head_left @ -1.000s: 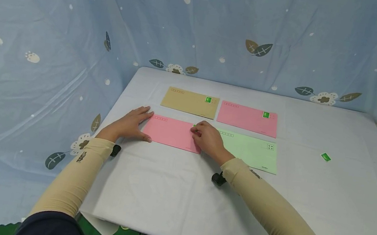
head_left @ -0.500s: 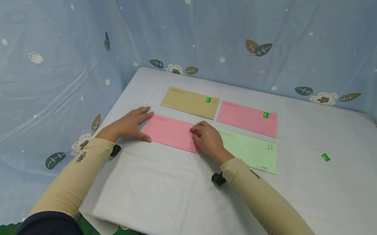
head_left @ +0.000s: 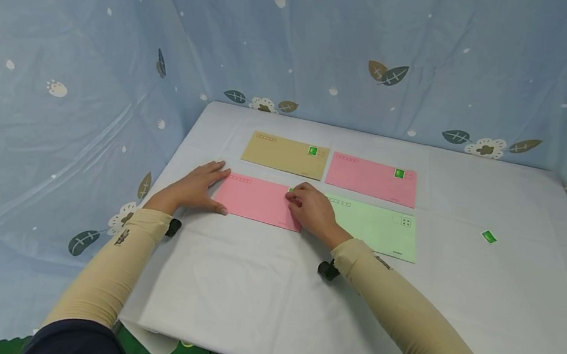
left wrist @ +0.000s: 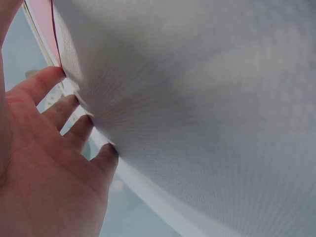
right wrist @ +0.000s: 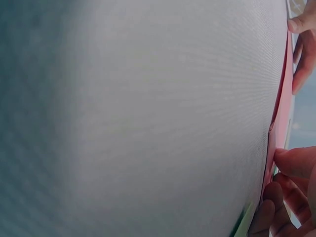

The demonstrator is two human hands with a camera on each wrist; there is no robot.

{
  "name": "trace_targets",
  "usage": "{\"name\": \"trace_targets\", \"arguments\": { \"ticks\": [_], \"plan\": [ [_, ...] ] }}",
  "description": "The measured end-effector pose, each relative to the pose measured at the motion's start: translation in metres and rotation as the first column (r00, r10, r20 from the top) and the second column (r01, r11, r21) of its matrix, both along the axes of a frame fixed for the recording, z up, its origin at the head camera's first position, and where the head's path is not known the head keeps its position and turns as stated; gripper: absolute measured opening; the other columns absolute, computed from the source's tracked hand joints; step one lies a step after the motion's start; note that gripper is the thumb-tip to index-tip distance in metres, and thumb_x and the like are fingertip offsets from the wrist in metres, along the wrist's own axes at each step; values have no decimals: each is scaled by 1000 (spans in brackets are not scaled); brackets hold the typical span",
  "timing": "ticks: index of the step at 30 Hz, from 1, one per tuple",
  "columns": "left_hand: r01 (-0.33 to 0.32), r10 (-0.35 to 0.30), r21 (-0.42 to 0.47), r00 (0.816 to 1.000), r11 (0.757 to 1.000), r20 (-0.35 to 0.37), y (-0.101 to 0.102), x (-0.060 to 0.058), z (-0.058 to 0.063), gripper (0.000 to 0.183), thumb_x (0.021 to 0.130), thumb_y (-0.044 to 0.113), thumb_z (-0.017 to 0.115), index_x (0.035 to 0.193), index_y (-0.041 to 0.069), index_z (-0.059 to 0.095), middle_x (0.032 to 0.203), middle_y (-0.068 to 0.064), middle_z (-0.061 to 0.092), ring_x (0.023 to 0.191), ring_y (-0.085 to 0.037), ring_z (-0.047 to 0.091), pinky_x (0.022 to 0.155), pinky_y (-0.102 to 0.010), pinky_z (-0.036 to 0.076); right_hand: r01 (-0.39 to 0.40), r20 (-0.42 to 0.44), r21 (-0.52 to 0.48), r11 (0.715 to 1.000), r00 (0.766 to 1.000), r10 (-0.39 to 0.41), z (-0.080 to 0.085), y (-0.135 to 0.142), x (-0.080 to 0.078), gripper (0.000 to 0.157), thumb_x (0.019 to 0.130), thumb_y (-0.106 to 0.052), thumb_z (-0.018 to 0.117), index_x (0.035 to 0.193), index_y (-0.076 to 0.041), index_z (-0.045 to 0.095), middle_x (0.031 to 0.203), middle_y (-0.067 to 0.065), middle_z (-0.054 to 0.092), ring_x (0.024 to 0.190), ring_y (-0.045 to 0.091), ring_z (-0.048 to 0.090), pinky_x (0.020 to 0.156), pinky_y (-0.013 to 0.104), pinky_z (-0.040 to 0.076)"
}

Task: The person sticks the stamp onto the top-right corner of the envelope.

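My left hand (head_left: 197, 185) rests at the left end of the near pink envelope (head_left: 255, 200), thumb and fingers spread apart, with the fingertips down on the white cloth in the left wrist view. At that envelope's upper right corner, my right hand (head_left: 313, 208) pinches a small green stamp (head_left: 290, 190) between thumb and forefinger, close against the paper. Most of the stamp is hidden under the fingers. In the right wrist view the thumb and curled fingers (right wrist: 291, 163) meet over the pink edge. A light green envelope (head_left: 371, 227) lies partly beneath the right hand.
Behind lie a tan envelope (head_left: 284, 156) and another pink envelope (head_left: 370, 180), each with a green stamp at its upper right. A loose green stamp (head_left: 489, 237) lies to the right on the white-covered table (head_left: 459, 322). Blue patterned curtain (head_left: 313, 42) surrounds the table.
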State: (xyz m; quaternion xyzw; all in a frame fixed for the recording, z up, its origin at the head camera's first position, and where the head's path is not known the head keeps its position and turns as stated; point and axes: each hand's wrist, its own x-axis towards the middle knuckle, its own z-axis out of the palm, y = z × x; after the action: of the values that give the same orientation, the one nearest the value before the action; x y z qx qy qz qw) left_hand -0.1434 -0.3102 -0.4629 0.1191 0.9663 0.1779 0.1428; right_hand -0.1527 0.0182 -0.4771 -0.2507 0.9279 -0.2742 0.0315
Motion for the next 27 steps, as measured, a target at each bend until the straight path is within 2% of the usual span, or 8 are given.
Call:
{"name": "trace_targets", "arguments": {
  "ticks": [16, 27],
  "plan": [
    [-11, 11, 1, 1000, 1000, 13, 2, 0, 1, 121, 68, 55, 91, 162, 10, 28, 170, -12, 11, 156, -37, 4, 123, -60, 14, 13, 27, -28, 1000, 1000, -12, -2, 1, -2, 25, 95, -12, 71, 119, -12, 77, 122, 3, 65, 100, 18, 65, 86, 34, 56],
    [-8, 9, -11, 1000, 1000, 10, 3, -1, 1, 122, 68, 56, 91, 162, 9, 28, 170, -13, 12, 156, -37, 4, 123, -59, 14, 19, 15, -38, 999, 1000, -19, -3, 2, -4, 26, 94, -12, 70, 120, -12, 76, 122, 4, 65, 97, 18, 64, 84, 33, 55]
  ]
}}
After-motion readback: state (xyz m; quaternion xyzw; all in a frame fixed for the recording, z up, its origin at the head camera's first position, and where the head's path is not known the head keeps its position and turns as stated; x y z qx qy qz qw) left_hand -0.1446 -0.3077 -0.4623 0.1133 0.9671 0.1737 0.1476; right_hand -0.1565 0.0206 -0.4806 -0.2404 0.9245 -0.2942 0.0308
